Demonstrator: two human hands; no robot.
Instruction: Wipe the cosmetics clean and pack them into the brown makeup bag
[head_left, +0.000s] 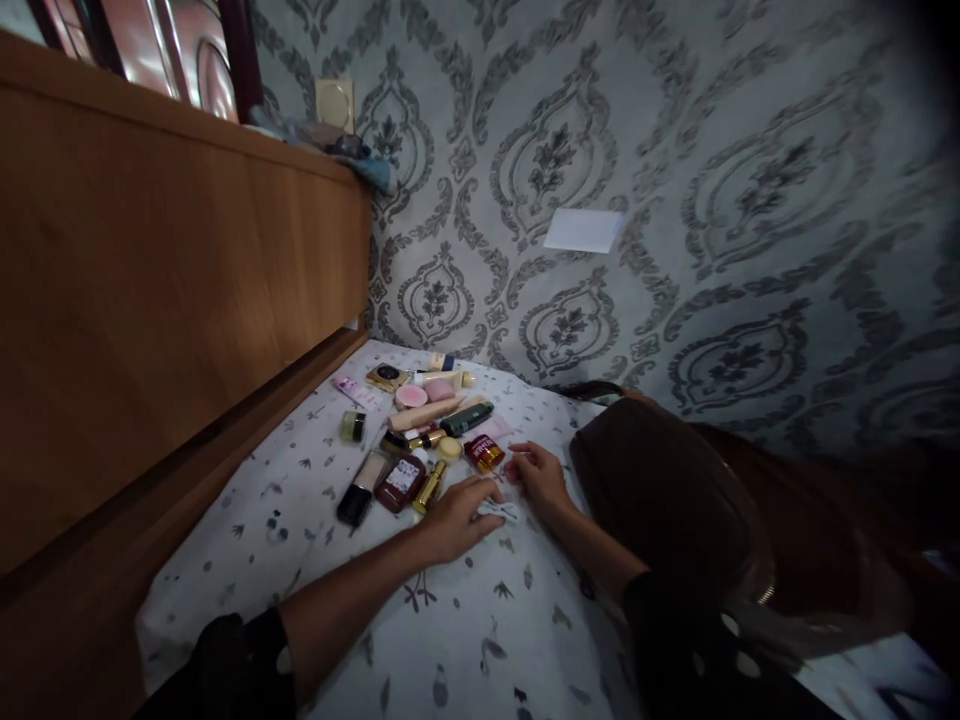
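Black sleeves with pale dots (697, 650) cover my arms closest to me, above a white printed cloth (442, 640) scattered with small plant-like motifs. My left hand (457, 520) is low over the cloth, its thumb and forefinger apart, with small whitish bits (501, 512) just by the gap; I cannot tell whether I am touching them. My right hand (538, 475) is bent loosely at the fingers, and whether anything sits between them I cannot tell. Its fingertips are just beside a red and gold packet (484, 454), which lies on the cloth between my hands and the rest of the pile.

Just beyond my left hand lies a gold tube (430, 488), and next to it, on the left, a dark red bottle (403, 480) with a pale label. Further left lies a beige bottle with a black cap (363, 487). A round yellowish piece (450, 449) is near the packet, and behind it rest a dark green tube (466, 418) and a long beige tube (424, 414). A pink round piece (411, 397) lies farther back, and a small jar (352, 426) stands apart on the left.

To my right slumps a dark brown bag (660, 480); on my left runs a wooden panel (187, 280), and patterned wallpaper (555, 160) faces me.
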